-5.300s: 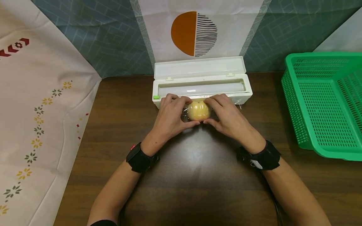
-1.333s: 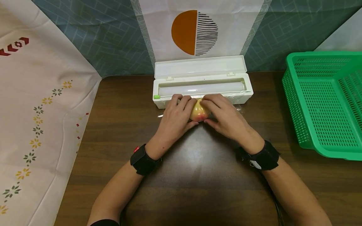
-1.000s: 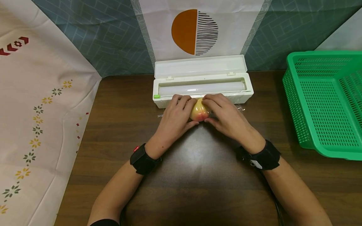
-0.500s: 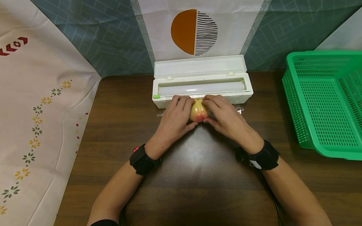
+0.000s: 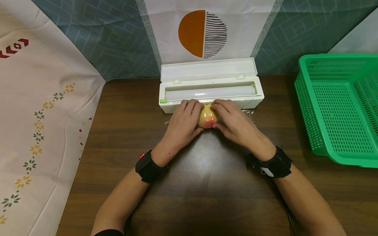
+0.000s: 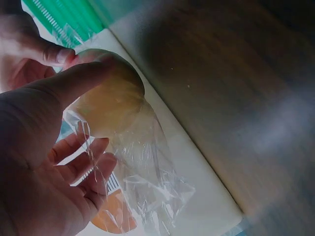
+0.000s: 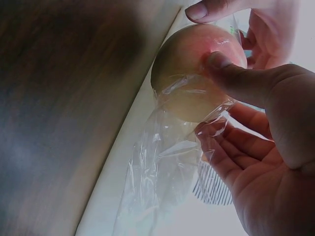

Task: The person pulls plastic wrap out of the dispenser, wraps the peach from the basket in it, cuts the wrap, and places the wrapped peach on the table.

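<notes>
Between both hands is a round yellow-and-red peach (image 5: 207, 118) with clear plastic wrap around it, held in front of a white wrap dispenser (image 5: 251, 102). My left hand (image 5: 183, 120) grips its left side, the thumb low and the fingers over the top. On the other side my right hand (image 5: 234, 120) holds it the same way; its thumb presses the red skin in the right wrist view. Loose plastic wrap (image 7: 142, 172) trails off the peach past the right fingers. In the left wrist view, more crumpled wrap (image 6: 157, 196) hangs beside the left fingers.
The dispenser's lid (image 5: 209, 70) stands raised, with a roll of wrap (image 5: 212, 92) inside. At the right is a green plastic basket (image 5: 320, 137). A patterned cloth (image 5: 44, 131) borders the brown table (image 5: 206, 203) on the left.
Over the last few seconds the peach has turned, its red side now facing me. Ends of wrap have come out beyond both hands. During the last second the hands have hardly moved.
</notes>
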Tool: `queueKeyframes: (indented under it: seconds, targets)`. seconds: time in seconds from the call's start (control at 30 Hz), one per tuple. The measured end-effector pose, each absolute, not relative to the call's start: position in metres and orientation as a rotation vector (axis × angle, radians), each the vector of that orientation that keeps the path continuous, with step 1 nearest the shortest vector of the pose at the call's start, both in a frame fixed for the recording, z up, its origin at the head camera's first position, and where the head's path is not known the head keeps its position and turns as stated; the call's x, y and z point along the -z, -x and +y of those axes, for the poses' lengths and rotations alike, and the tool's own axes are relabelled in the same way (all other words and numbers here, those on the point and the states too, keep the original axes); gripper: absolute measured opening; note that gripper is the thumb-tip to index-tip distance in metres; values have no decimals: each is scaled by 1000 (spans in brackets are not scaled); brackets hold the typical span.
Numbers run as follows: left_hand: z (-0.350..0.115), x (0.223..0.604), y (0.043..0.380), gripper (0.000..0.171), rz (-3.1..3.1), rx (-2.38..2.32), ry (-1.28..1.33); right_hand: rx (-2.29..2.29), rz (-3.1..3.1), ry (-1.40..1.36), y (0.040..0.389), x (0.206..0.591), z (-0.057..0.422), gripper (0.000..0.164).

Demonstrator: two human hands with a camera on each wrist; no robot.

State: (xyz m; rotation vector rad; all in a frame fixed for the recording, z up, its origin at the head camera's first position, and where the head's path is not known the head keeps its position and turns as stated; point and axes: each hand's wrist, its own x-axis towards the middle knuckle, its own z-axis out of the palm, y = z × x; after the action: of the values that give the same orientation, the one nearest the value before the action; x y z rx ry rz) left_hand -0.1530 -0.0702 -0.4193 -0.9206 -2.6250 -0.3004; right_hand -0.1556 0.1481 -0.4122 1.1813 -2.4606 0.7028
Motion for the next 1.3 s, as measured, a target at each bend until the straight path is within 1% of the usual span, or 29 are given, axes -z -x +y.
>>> queueKeyframes:
  seconds: [0.3, 0.43, 0.53, 0.7, 0.8, 1.3]
  targets:
    - [-72, 418, 153, 69, -2615, 336, 902, -728, -2463, -1174, 156, 411, 148, 54]
    - [-72, 416, 153, 69, -2626, 298, 896, -731, -2478, -1170, 155, 411, 148, 54]
    - [-72, 416, 153, 73, -2635, 272, 910, -721, -2487, -1166, 155, 411, 148, 54]
    - [-71, 417, 153, 86, -2643, 248, 935, -731, -2489, -1161, 155, 412, 148, 55]
    - [-70, 418, 152, 90, -2633, 235, 932, -751, -2482, -1161, 156, 413, 148, 55]
    - [-71, 417, 150, 79, -2619, 253, 903, -782, -2498, -1129, 155, 415, 146, 56]
